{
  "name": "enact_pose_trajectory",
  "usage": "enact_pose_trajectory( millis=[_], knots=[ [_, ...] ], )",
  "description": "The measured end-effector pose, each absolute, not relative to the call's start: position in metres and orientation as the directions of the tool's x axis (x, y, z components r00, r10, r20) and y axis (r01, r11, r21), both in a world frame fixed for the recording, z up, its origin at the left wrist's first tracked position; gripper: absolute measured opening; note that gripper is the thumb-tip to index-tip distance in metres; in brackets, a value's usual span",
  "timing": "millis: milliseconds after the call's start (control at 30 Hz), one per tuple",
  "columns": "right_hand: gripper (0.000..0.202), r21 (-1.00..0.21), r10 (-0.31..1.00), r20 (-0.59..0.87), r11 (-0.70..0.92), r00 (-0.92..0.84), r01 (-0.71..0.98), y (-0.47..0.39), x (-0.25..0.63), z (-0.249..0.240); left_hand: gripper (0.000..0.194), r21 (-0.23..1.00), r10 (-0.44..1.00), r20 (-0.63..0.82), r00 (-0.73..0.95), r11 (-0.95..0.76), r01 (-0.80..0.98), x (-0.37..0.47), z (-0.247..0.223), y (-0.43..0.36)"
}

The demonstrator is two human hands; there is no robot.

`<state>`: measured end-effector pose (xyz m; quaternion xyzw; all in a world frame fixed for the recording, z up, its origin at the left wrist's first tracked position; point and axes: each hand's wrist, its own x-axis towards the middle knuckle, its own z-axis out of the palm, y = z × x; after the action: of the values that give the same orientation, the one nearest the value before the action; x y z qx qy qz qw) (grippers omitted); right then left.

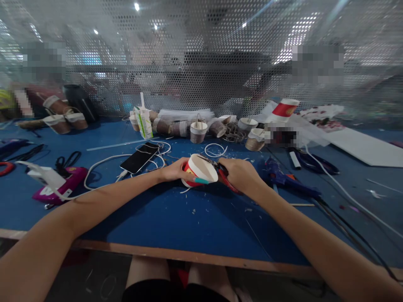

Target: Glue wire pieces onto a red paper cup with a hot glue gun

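A red and white paper cup lies tilted above the middle of the blue table, its mouth turned to the right. My left hand is closed round the cup's left side. A small teal strip shows at the cup's lower edge. My right hand grips red-handled scissors, whose dark blades reach to the cup's rim. How far the blades overlap the rim is hard to tell.
A phone with white cables and a purple power strip lie left. At right is a blue glue gun. Twine-wrapped cups and a drink carton line the back, before a perforated metal screen.
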<state>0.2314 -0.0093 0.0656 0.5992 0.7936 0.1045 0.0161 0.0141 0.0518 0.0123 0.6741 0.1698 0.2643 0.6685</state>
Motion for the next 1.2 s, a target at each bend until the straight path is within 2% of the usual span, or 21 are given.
enact_pose_trajectory(
  millis=[467,567,700,800,933,1067,1200],
  knots=[
    [0.038,0.187,0.963,0.053,0.252,-0.266,0.949,-0.012,0.229,0.069,0.054,0.994,0.560,0.102,0.822,-0.023,-0.107,0.014,0.015,0.048],
    [0.033,0.124,0.958,0.105,0.254,-0.267,0.959,-0.008,0.233,0.066,0.056,0.993,0.559,0.107,0.822,-0.021,-0.115,0.014,0.016,0.048],
    [0.026,-0.101,0.945,0.247,0.243,-0.213,0.965,0.002,0.244,0.059,0.059,0.986,0.577,0.137,0.805,-0.003,-0.166,0.013,0.013,0.052],
    [0.034,-0.214,0.938,0.326,0.196,-0.119,0.957,0.011,0.254,0.053,0.062,0.977,0.610,0.140,0.780,0.044,-0.209,0.012,0.008,0.056],
    [0.044,-0.255,0.956,0.292,0.074,0.004,0.964,0.020,0.263,0.048,0.062,0.959,0.604,0.188,0.774,0.059,-0.279,0.014,0.005,0.059],
    [0.036,-0.245,0.973,0.224,-0.001,0.058,0.969,0.023,0.264,0.046,0.067,0.932,0.617,0.242,0.749,0.067,-0.356,0.017,0.003,0.063],
    [0.029,-0.218,0.973,0.225,-0.001,0.051,0.976,0.021,0.259,0.046,0.076,0.925,0.637,0.246,0.731,0.070,-0.373,0.019,0.001,0.067]
  ],
)
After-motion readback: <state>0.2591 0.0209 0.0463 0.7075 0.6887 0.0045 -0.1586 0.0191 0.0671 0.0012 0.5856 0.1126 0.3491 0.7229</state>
